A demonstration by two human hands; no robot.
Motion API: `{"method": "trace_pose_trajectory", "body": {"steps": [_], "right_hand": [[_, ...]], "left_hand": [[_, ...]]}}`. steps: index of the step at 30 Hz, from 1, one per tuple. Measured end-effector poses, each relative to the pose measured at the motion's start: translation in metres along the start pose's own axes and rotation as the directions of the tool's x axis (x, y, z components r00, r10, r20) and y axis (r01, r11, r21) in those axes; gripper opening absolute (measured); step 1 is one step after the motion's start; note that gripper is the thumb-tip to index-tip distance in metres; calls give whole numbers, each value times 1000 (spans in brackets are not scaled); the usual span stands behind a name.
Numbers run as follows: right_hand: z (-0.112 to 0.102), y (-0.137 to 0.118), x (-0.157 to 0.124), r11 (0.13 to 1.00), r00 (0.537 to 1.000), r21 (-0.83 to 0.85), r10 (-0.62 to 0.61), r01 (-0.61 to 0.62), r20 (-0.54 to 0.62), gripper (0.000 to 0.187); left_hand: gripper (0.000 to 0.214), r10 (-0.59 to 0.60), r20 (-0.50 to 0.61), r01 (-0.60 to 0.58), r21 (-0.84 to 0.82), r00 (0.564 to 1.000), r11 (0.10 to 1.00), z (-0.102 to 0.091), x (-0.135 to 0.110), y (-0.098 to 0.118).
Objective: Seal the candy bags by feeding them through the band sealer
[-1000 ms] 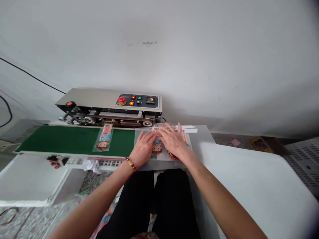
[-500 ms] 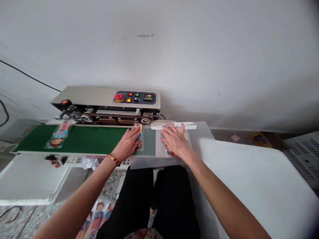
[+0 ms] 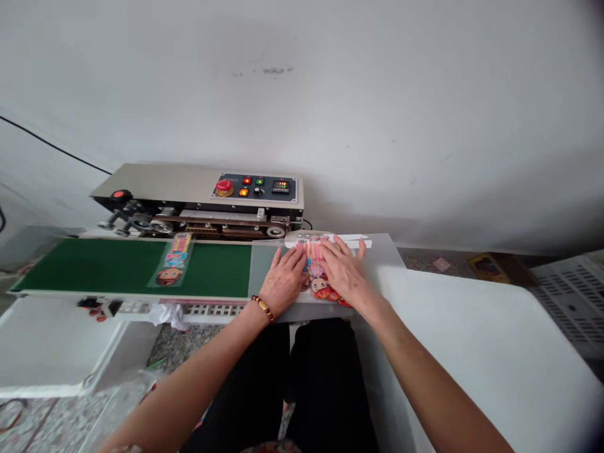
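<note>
My left hand lies at the left edge of several flat clear packets with cartoon faces, its fingertips touching the nearest one. Across the right part of these packets rests my right hand, fingers spread. The packets overlap on a translucent sheet at the right end of a green conveyor belt. Further left, a single cartoon-face packet lies on the belt, its printed upper end close to the sealing machine. My fingers hide part of the packets.
A control panel with a red knob and lit buttons faces me. White folded strips lie behind my right hand. A white table stands at right, a white bin below the belt at left, and a slatted crate at far right.
My left hand has moved right from the belt to the packets under my right hand. The packet it was on now lies further left; the earlier leftmost packet is out of view.
</note>
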State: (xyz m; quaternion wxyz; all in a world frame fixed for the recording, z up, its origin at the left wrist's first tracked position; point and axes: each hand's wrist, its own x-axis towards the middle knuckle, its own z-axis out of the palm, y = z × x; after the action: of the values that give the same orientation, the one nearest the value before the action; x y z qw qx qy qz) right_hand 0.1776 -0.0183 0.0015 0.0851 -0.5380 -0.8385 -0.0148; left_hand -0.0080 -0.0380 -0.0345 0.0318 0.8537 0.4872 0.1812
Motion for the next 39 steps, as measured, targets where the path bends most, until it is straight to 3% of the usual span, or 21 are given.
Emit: {"method": "trace_pose_trajectory", "body": {"steps": [3, 8, 11, 14, 18, 21, 25, 28, 31, 33, 35, 37, 39], "right_hand": [[1, 5, -6, 999, 998, -24, -36, 37, 54, 44], [7, -13, 9, 997, 996, -15, -78, 78, 48, 39], [9, -28, 20, 994, 994, 5, -105, 105, 40, 38], [8, -35, 25, 995, 995, 29, -101, 100, 21, 38], [1, -23, 16, 998, 999, 36, -53, 52, 12, 38], [-2, -2, 0, 1000, 1000, -12, 6, -6, -5, 38], [6, 11, -11, 998, 1000, -51, -25, 25, 3, 40], [13, -4, 0, 998, 998, -29, -61, 61, -3, 39], [14, -27, 18, 997, 997, 19, -71, 71, -23, 37], [10, -38, 24, 997, 998, 43, -61, 62, -26, 35], [6, -39, 22, 997, 998, 48, -51, 52, -23, 33], [3, -31, 13, 999, 999, 28, -31, 32, -30, 34], [2, -15, 1, 1000, 999, -7, 9, -9, -43, 36]], "left_hand": [[48, -29, 18, 29, 33, 999, 999, -4, -7, -14], [48, -81, 48, 77, 71, 996, 995, -26, -42, -70], [41, -147, -26, 149, 137, 989, 979, -36, -54, -89], [35, -132, -110, 147, 134, 985, 980, -35, -45, -76], [44, 23, -10, -23, 12, 1000, 1000, -18, -13, -32], [52, -5, 47, 4, 9, 999, 1000, -10, -3, -20], [51, -84, 37, 83, 37, 996, 996, -18, -24, -50], [47, -148, 24, 146, 93, 989, 985, -32, -45, -80], [40, -241, -50, 246, 162, 969, 956, -42, -49, -86], [37, -212, -79, 222, 144, 974, 965, -40, -41, -72], [38, -97, -51, 101, 84, 994, 991, -31, -27, -49], [42, -7, -13, 7, 39, 1000, 999, -18, -13, -26], [46, 10, 13, -10, 28, 1000, 1000, -9, -5, -12]]}}
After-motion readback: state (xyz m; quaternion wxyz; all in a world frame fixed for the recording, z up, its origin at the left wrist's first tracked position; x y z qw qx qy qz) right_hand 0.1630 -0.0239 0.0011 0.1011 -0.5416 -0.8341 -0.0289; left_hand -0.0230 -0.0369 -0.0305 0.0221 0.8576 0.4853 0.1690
